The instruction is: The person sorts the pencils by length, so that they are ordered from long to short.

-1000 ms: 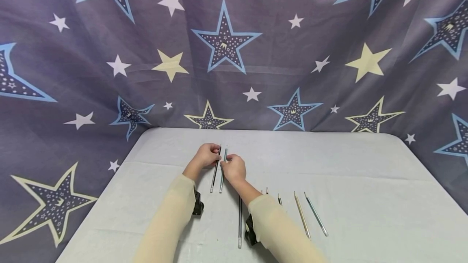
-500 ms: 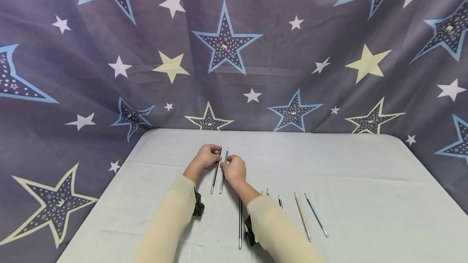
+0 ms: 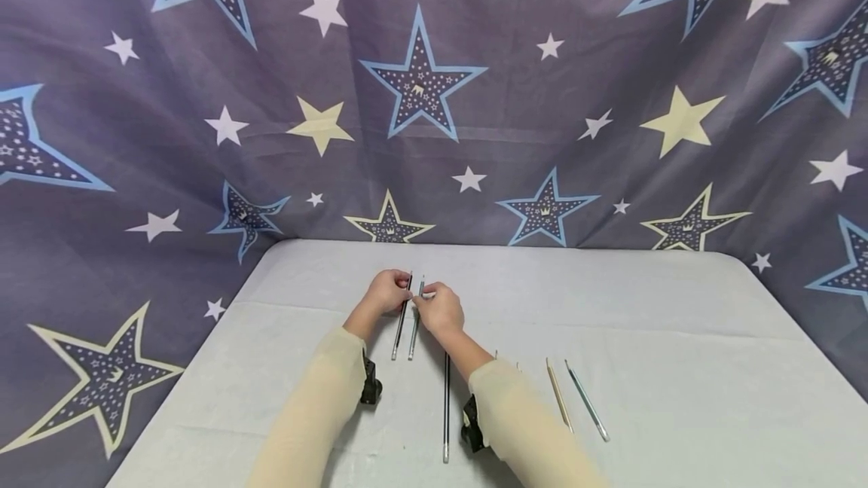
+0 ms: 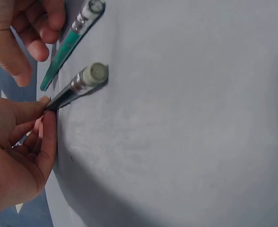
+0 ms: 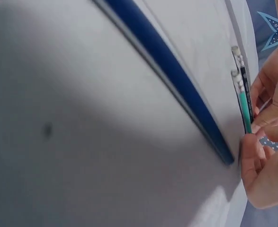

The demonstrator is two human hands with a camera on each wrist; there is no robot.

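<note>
My left hand (image 3: 389, 292) pinches the slender black, pale-erasered pencil (image 3: 398, 337) on the far side of the bench (image 3: 678, 390); my right hand (image 3: 441, 311), fingers parted, is at the slender green, pale-erasered pencil (image 3: 413, 341), just right. Risk: hurried pinching in that narrow gap, knocking either askew.

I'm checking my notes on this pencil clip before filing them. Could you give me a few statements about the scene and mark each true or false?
1. The left hand pinches a black pencil. True.
2. In the head view, the green pencil is to the left of the black pencil. False: it is to the right.
3. Both of those pencils have a pale eraser at the near end. True.
4. The right hand holds the gold pencil. False: the gold pencil lies on the table, apart from both hands.
5. A dark pencil lies between the two sleeves. True.
</note>
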